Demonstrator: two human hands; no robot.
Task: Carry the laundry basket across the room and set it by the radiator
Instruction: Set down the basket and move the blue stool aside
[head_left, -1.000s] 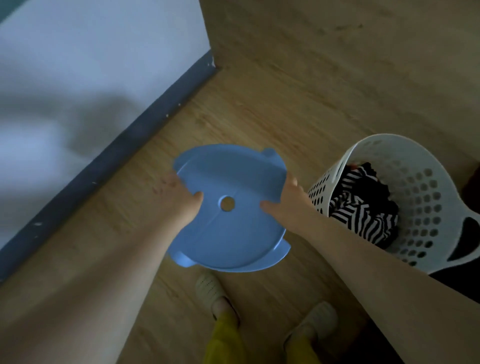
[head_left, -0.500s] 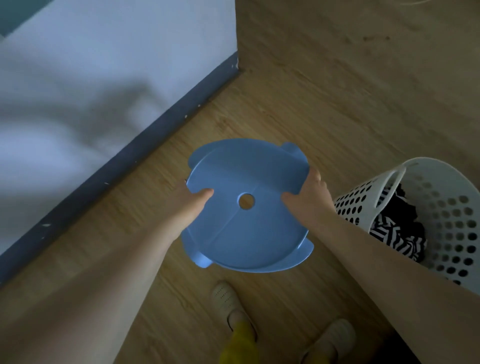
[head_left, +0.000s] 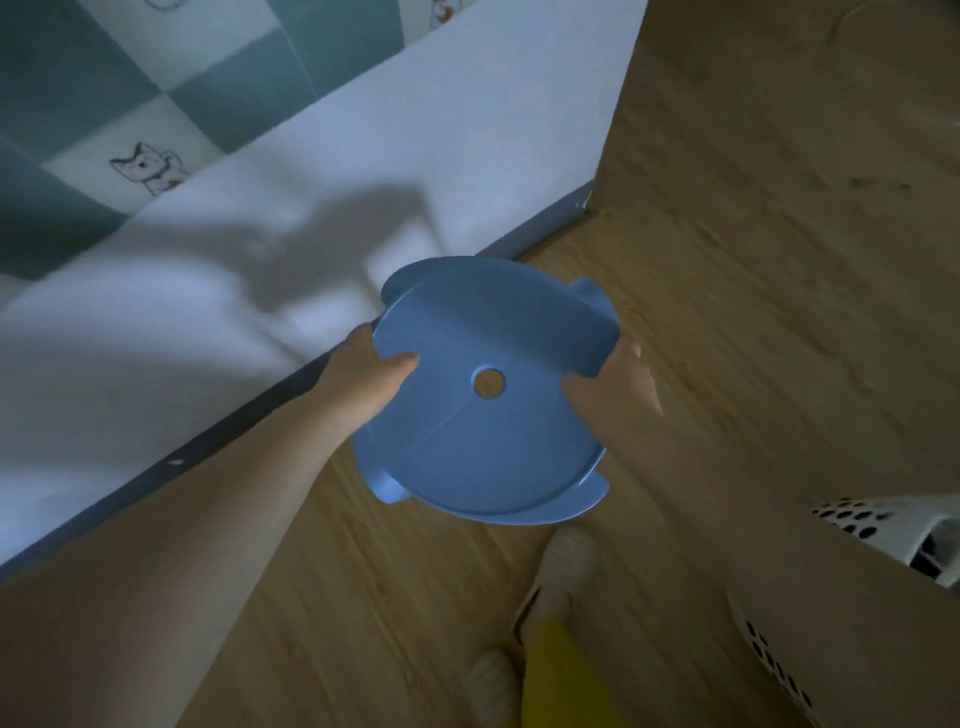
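I hold a round blue plastic stool (head_left: 488, 441) by its seat, which has a hole in the middle, above the wooden floor. My left hand (head_left: 371, 376) grips its left rim, thumb on top. My right hand (head_left: 613, 382) grips the right rim. The white perforated laundry basket (head_left: 862, 519) stands on the floor at the lower right, mostly hidden behind my right forearm and cut by the frame edge. No radiator shows.
A bed with a white sheet (head_left: 156, 322) and a checked blue blanket (head_left: 130, 104) fills the left side, its dark base (head_left: 234, 431) running diagonally. Wooden floor (head_left: 753, 312) lies to the right. My slippered feet (head_left: 556, 571) are below the stool.
The stool and both hands have moved up and toward the bed. The view has swung left, so the basket has slid to the lower right edge and more of the bed shows.
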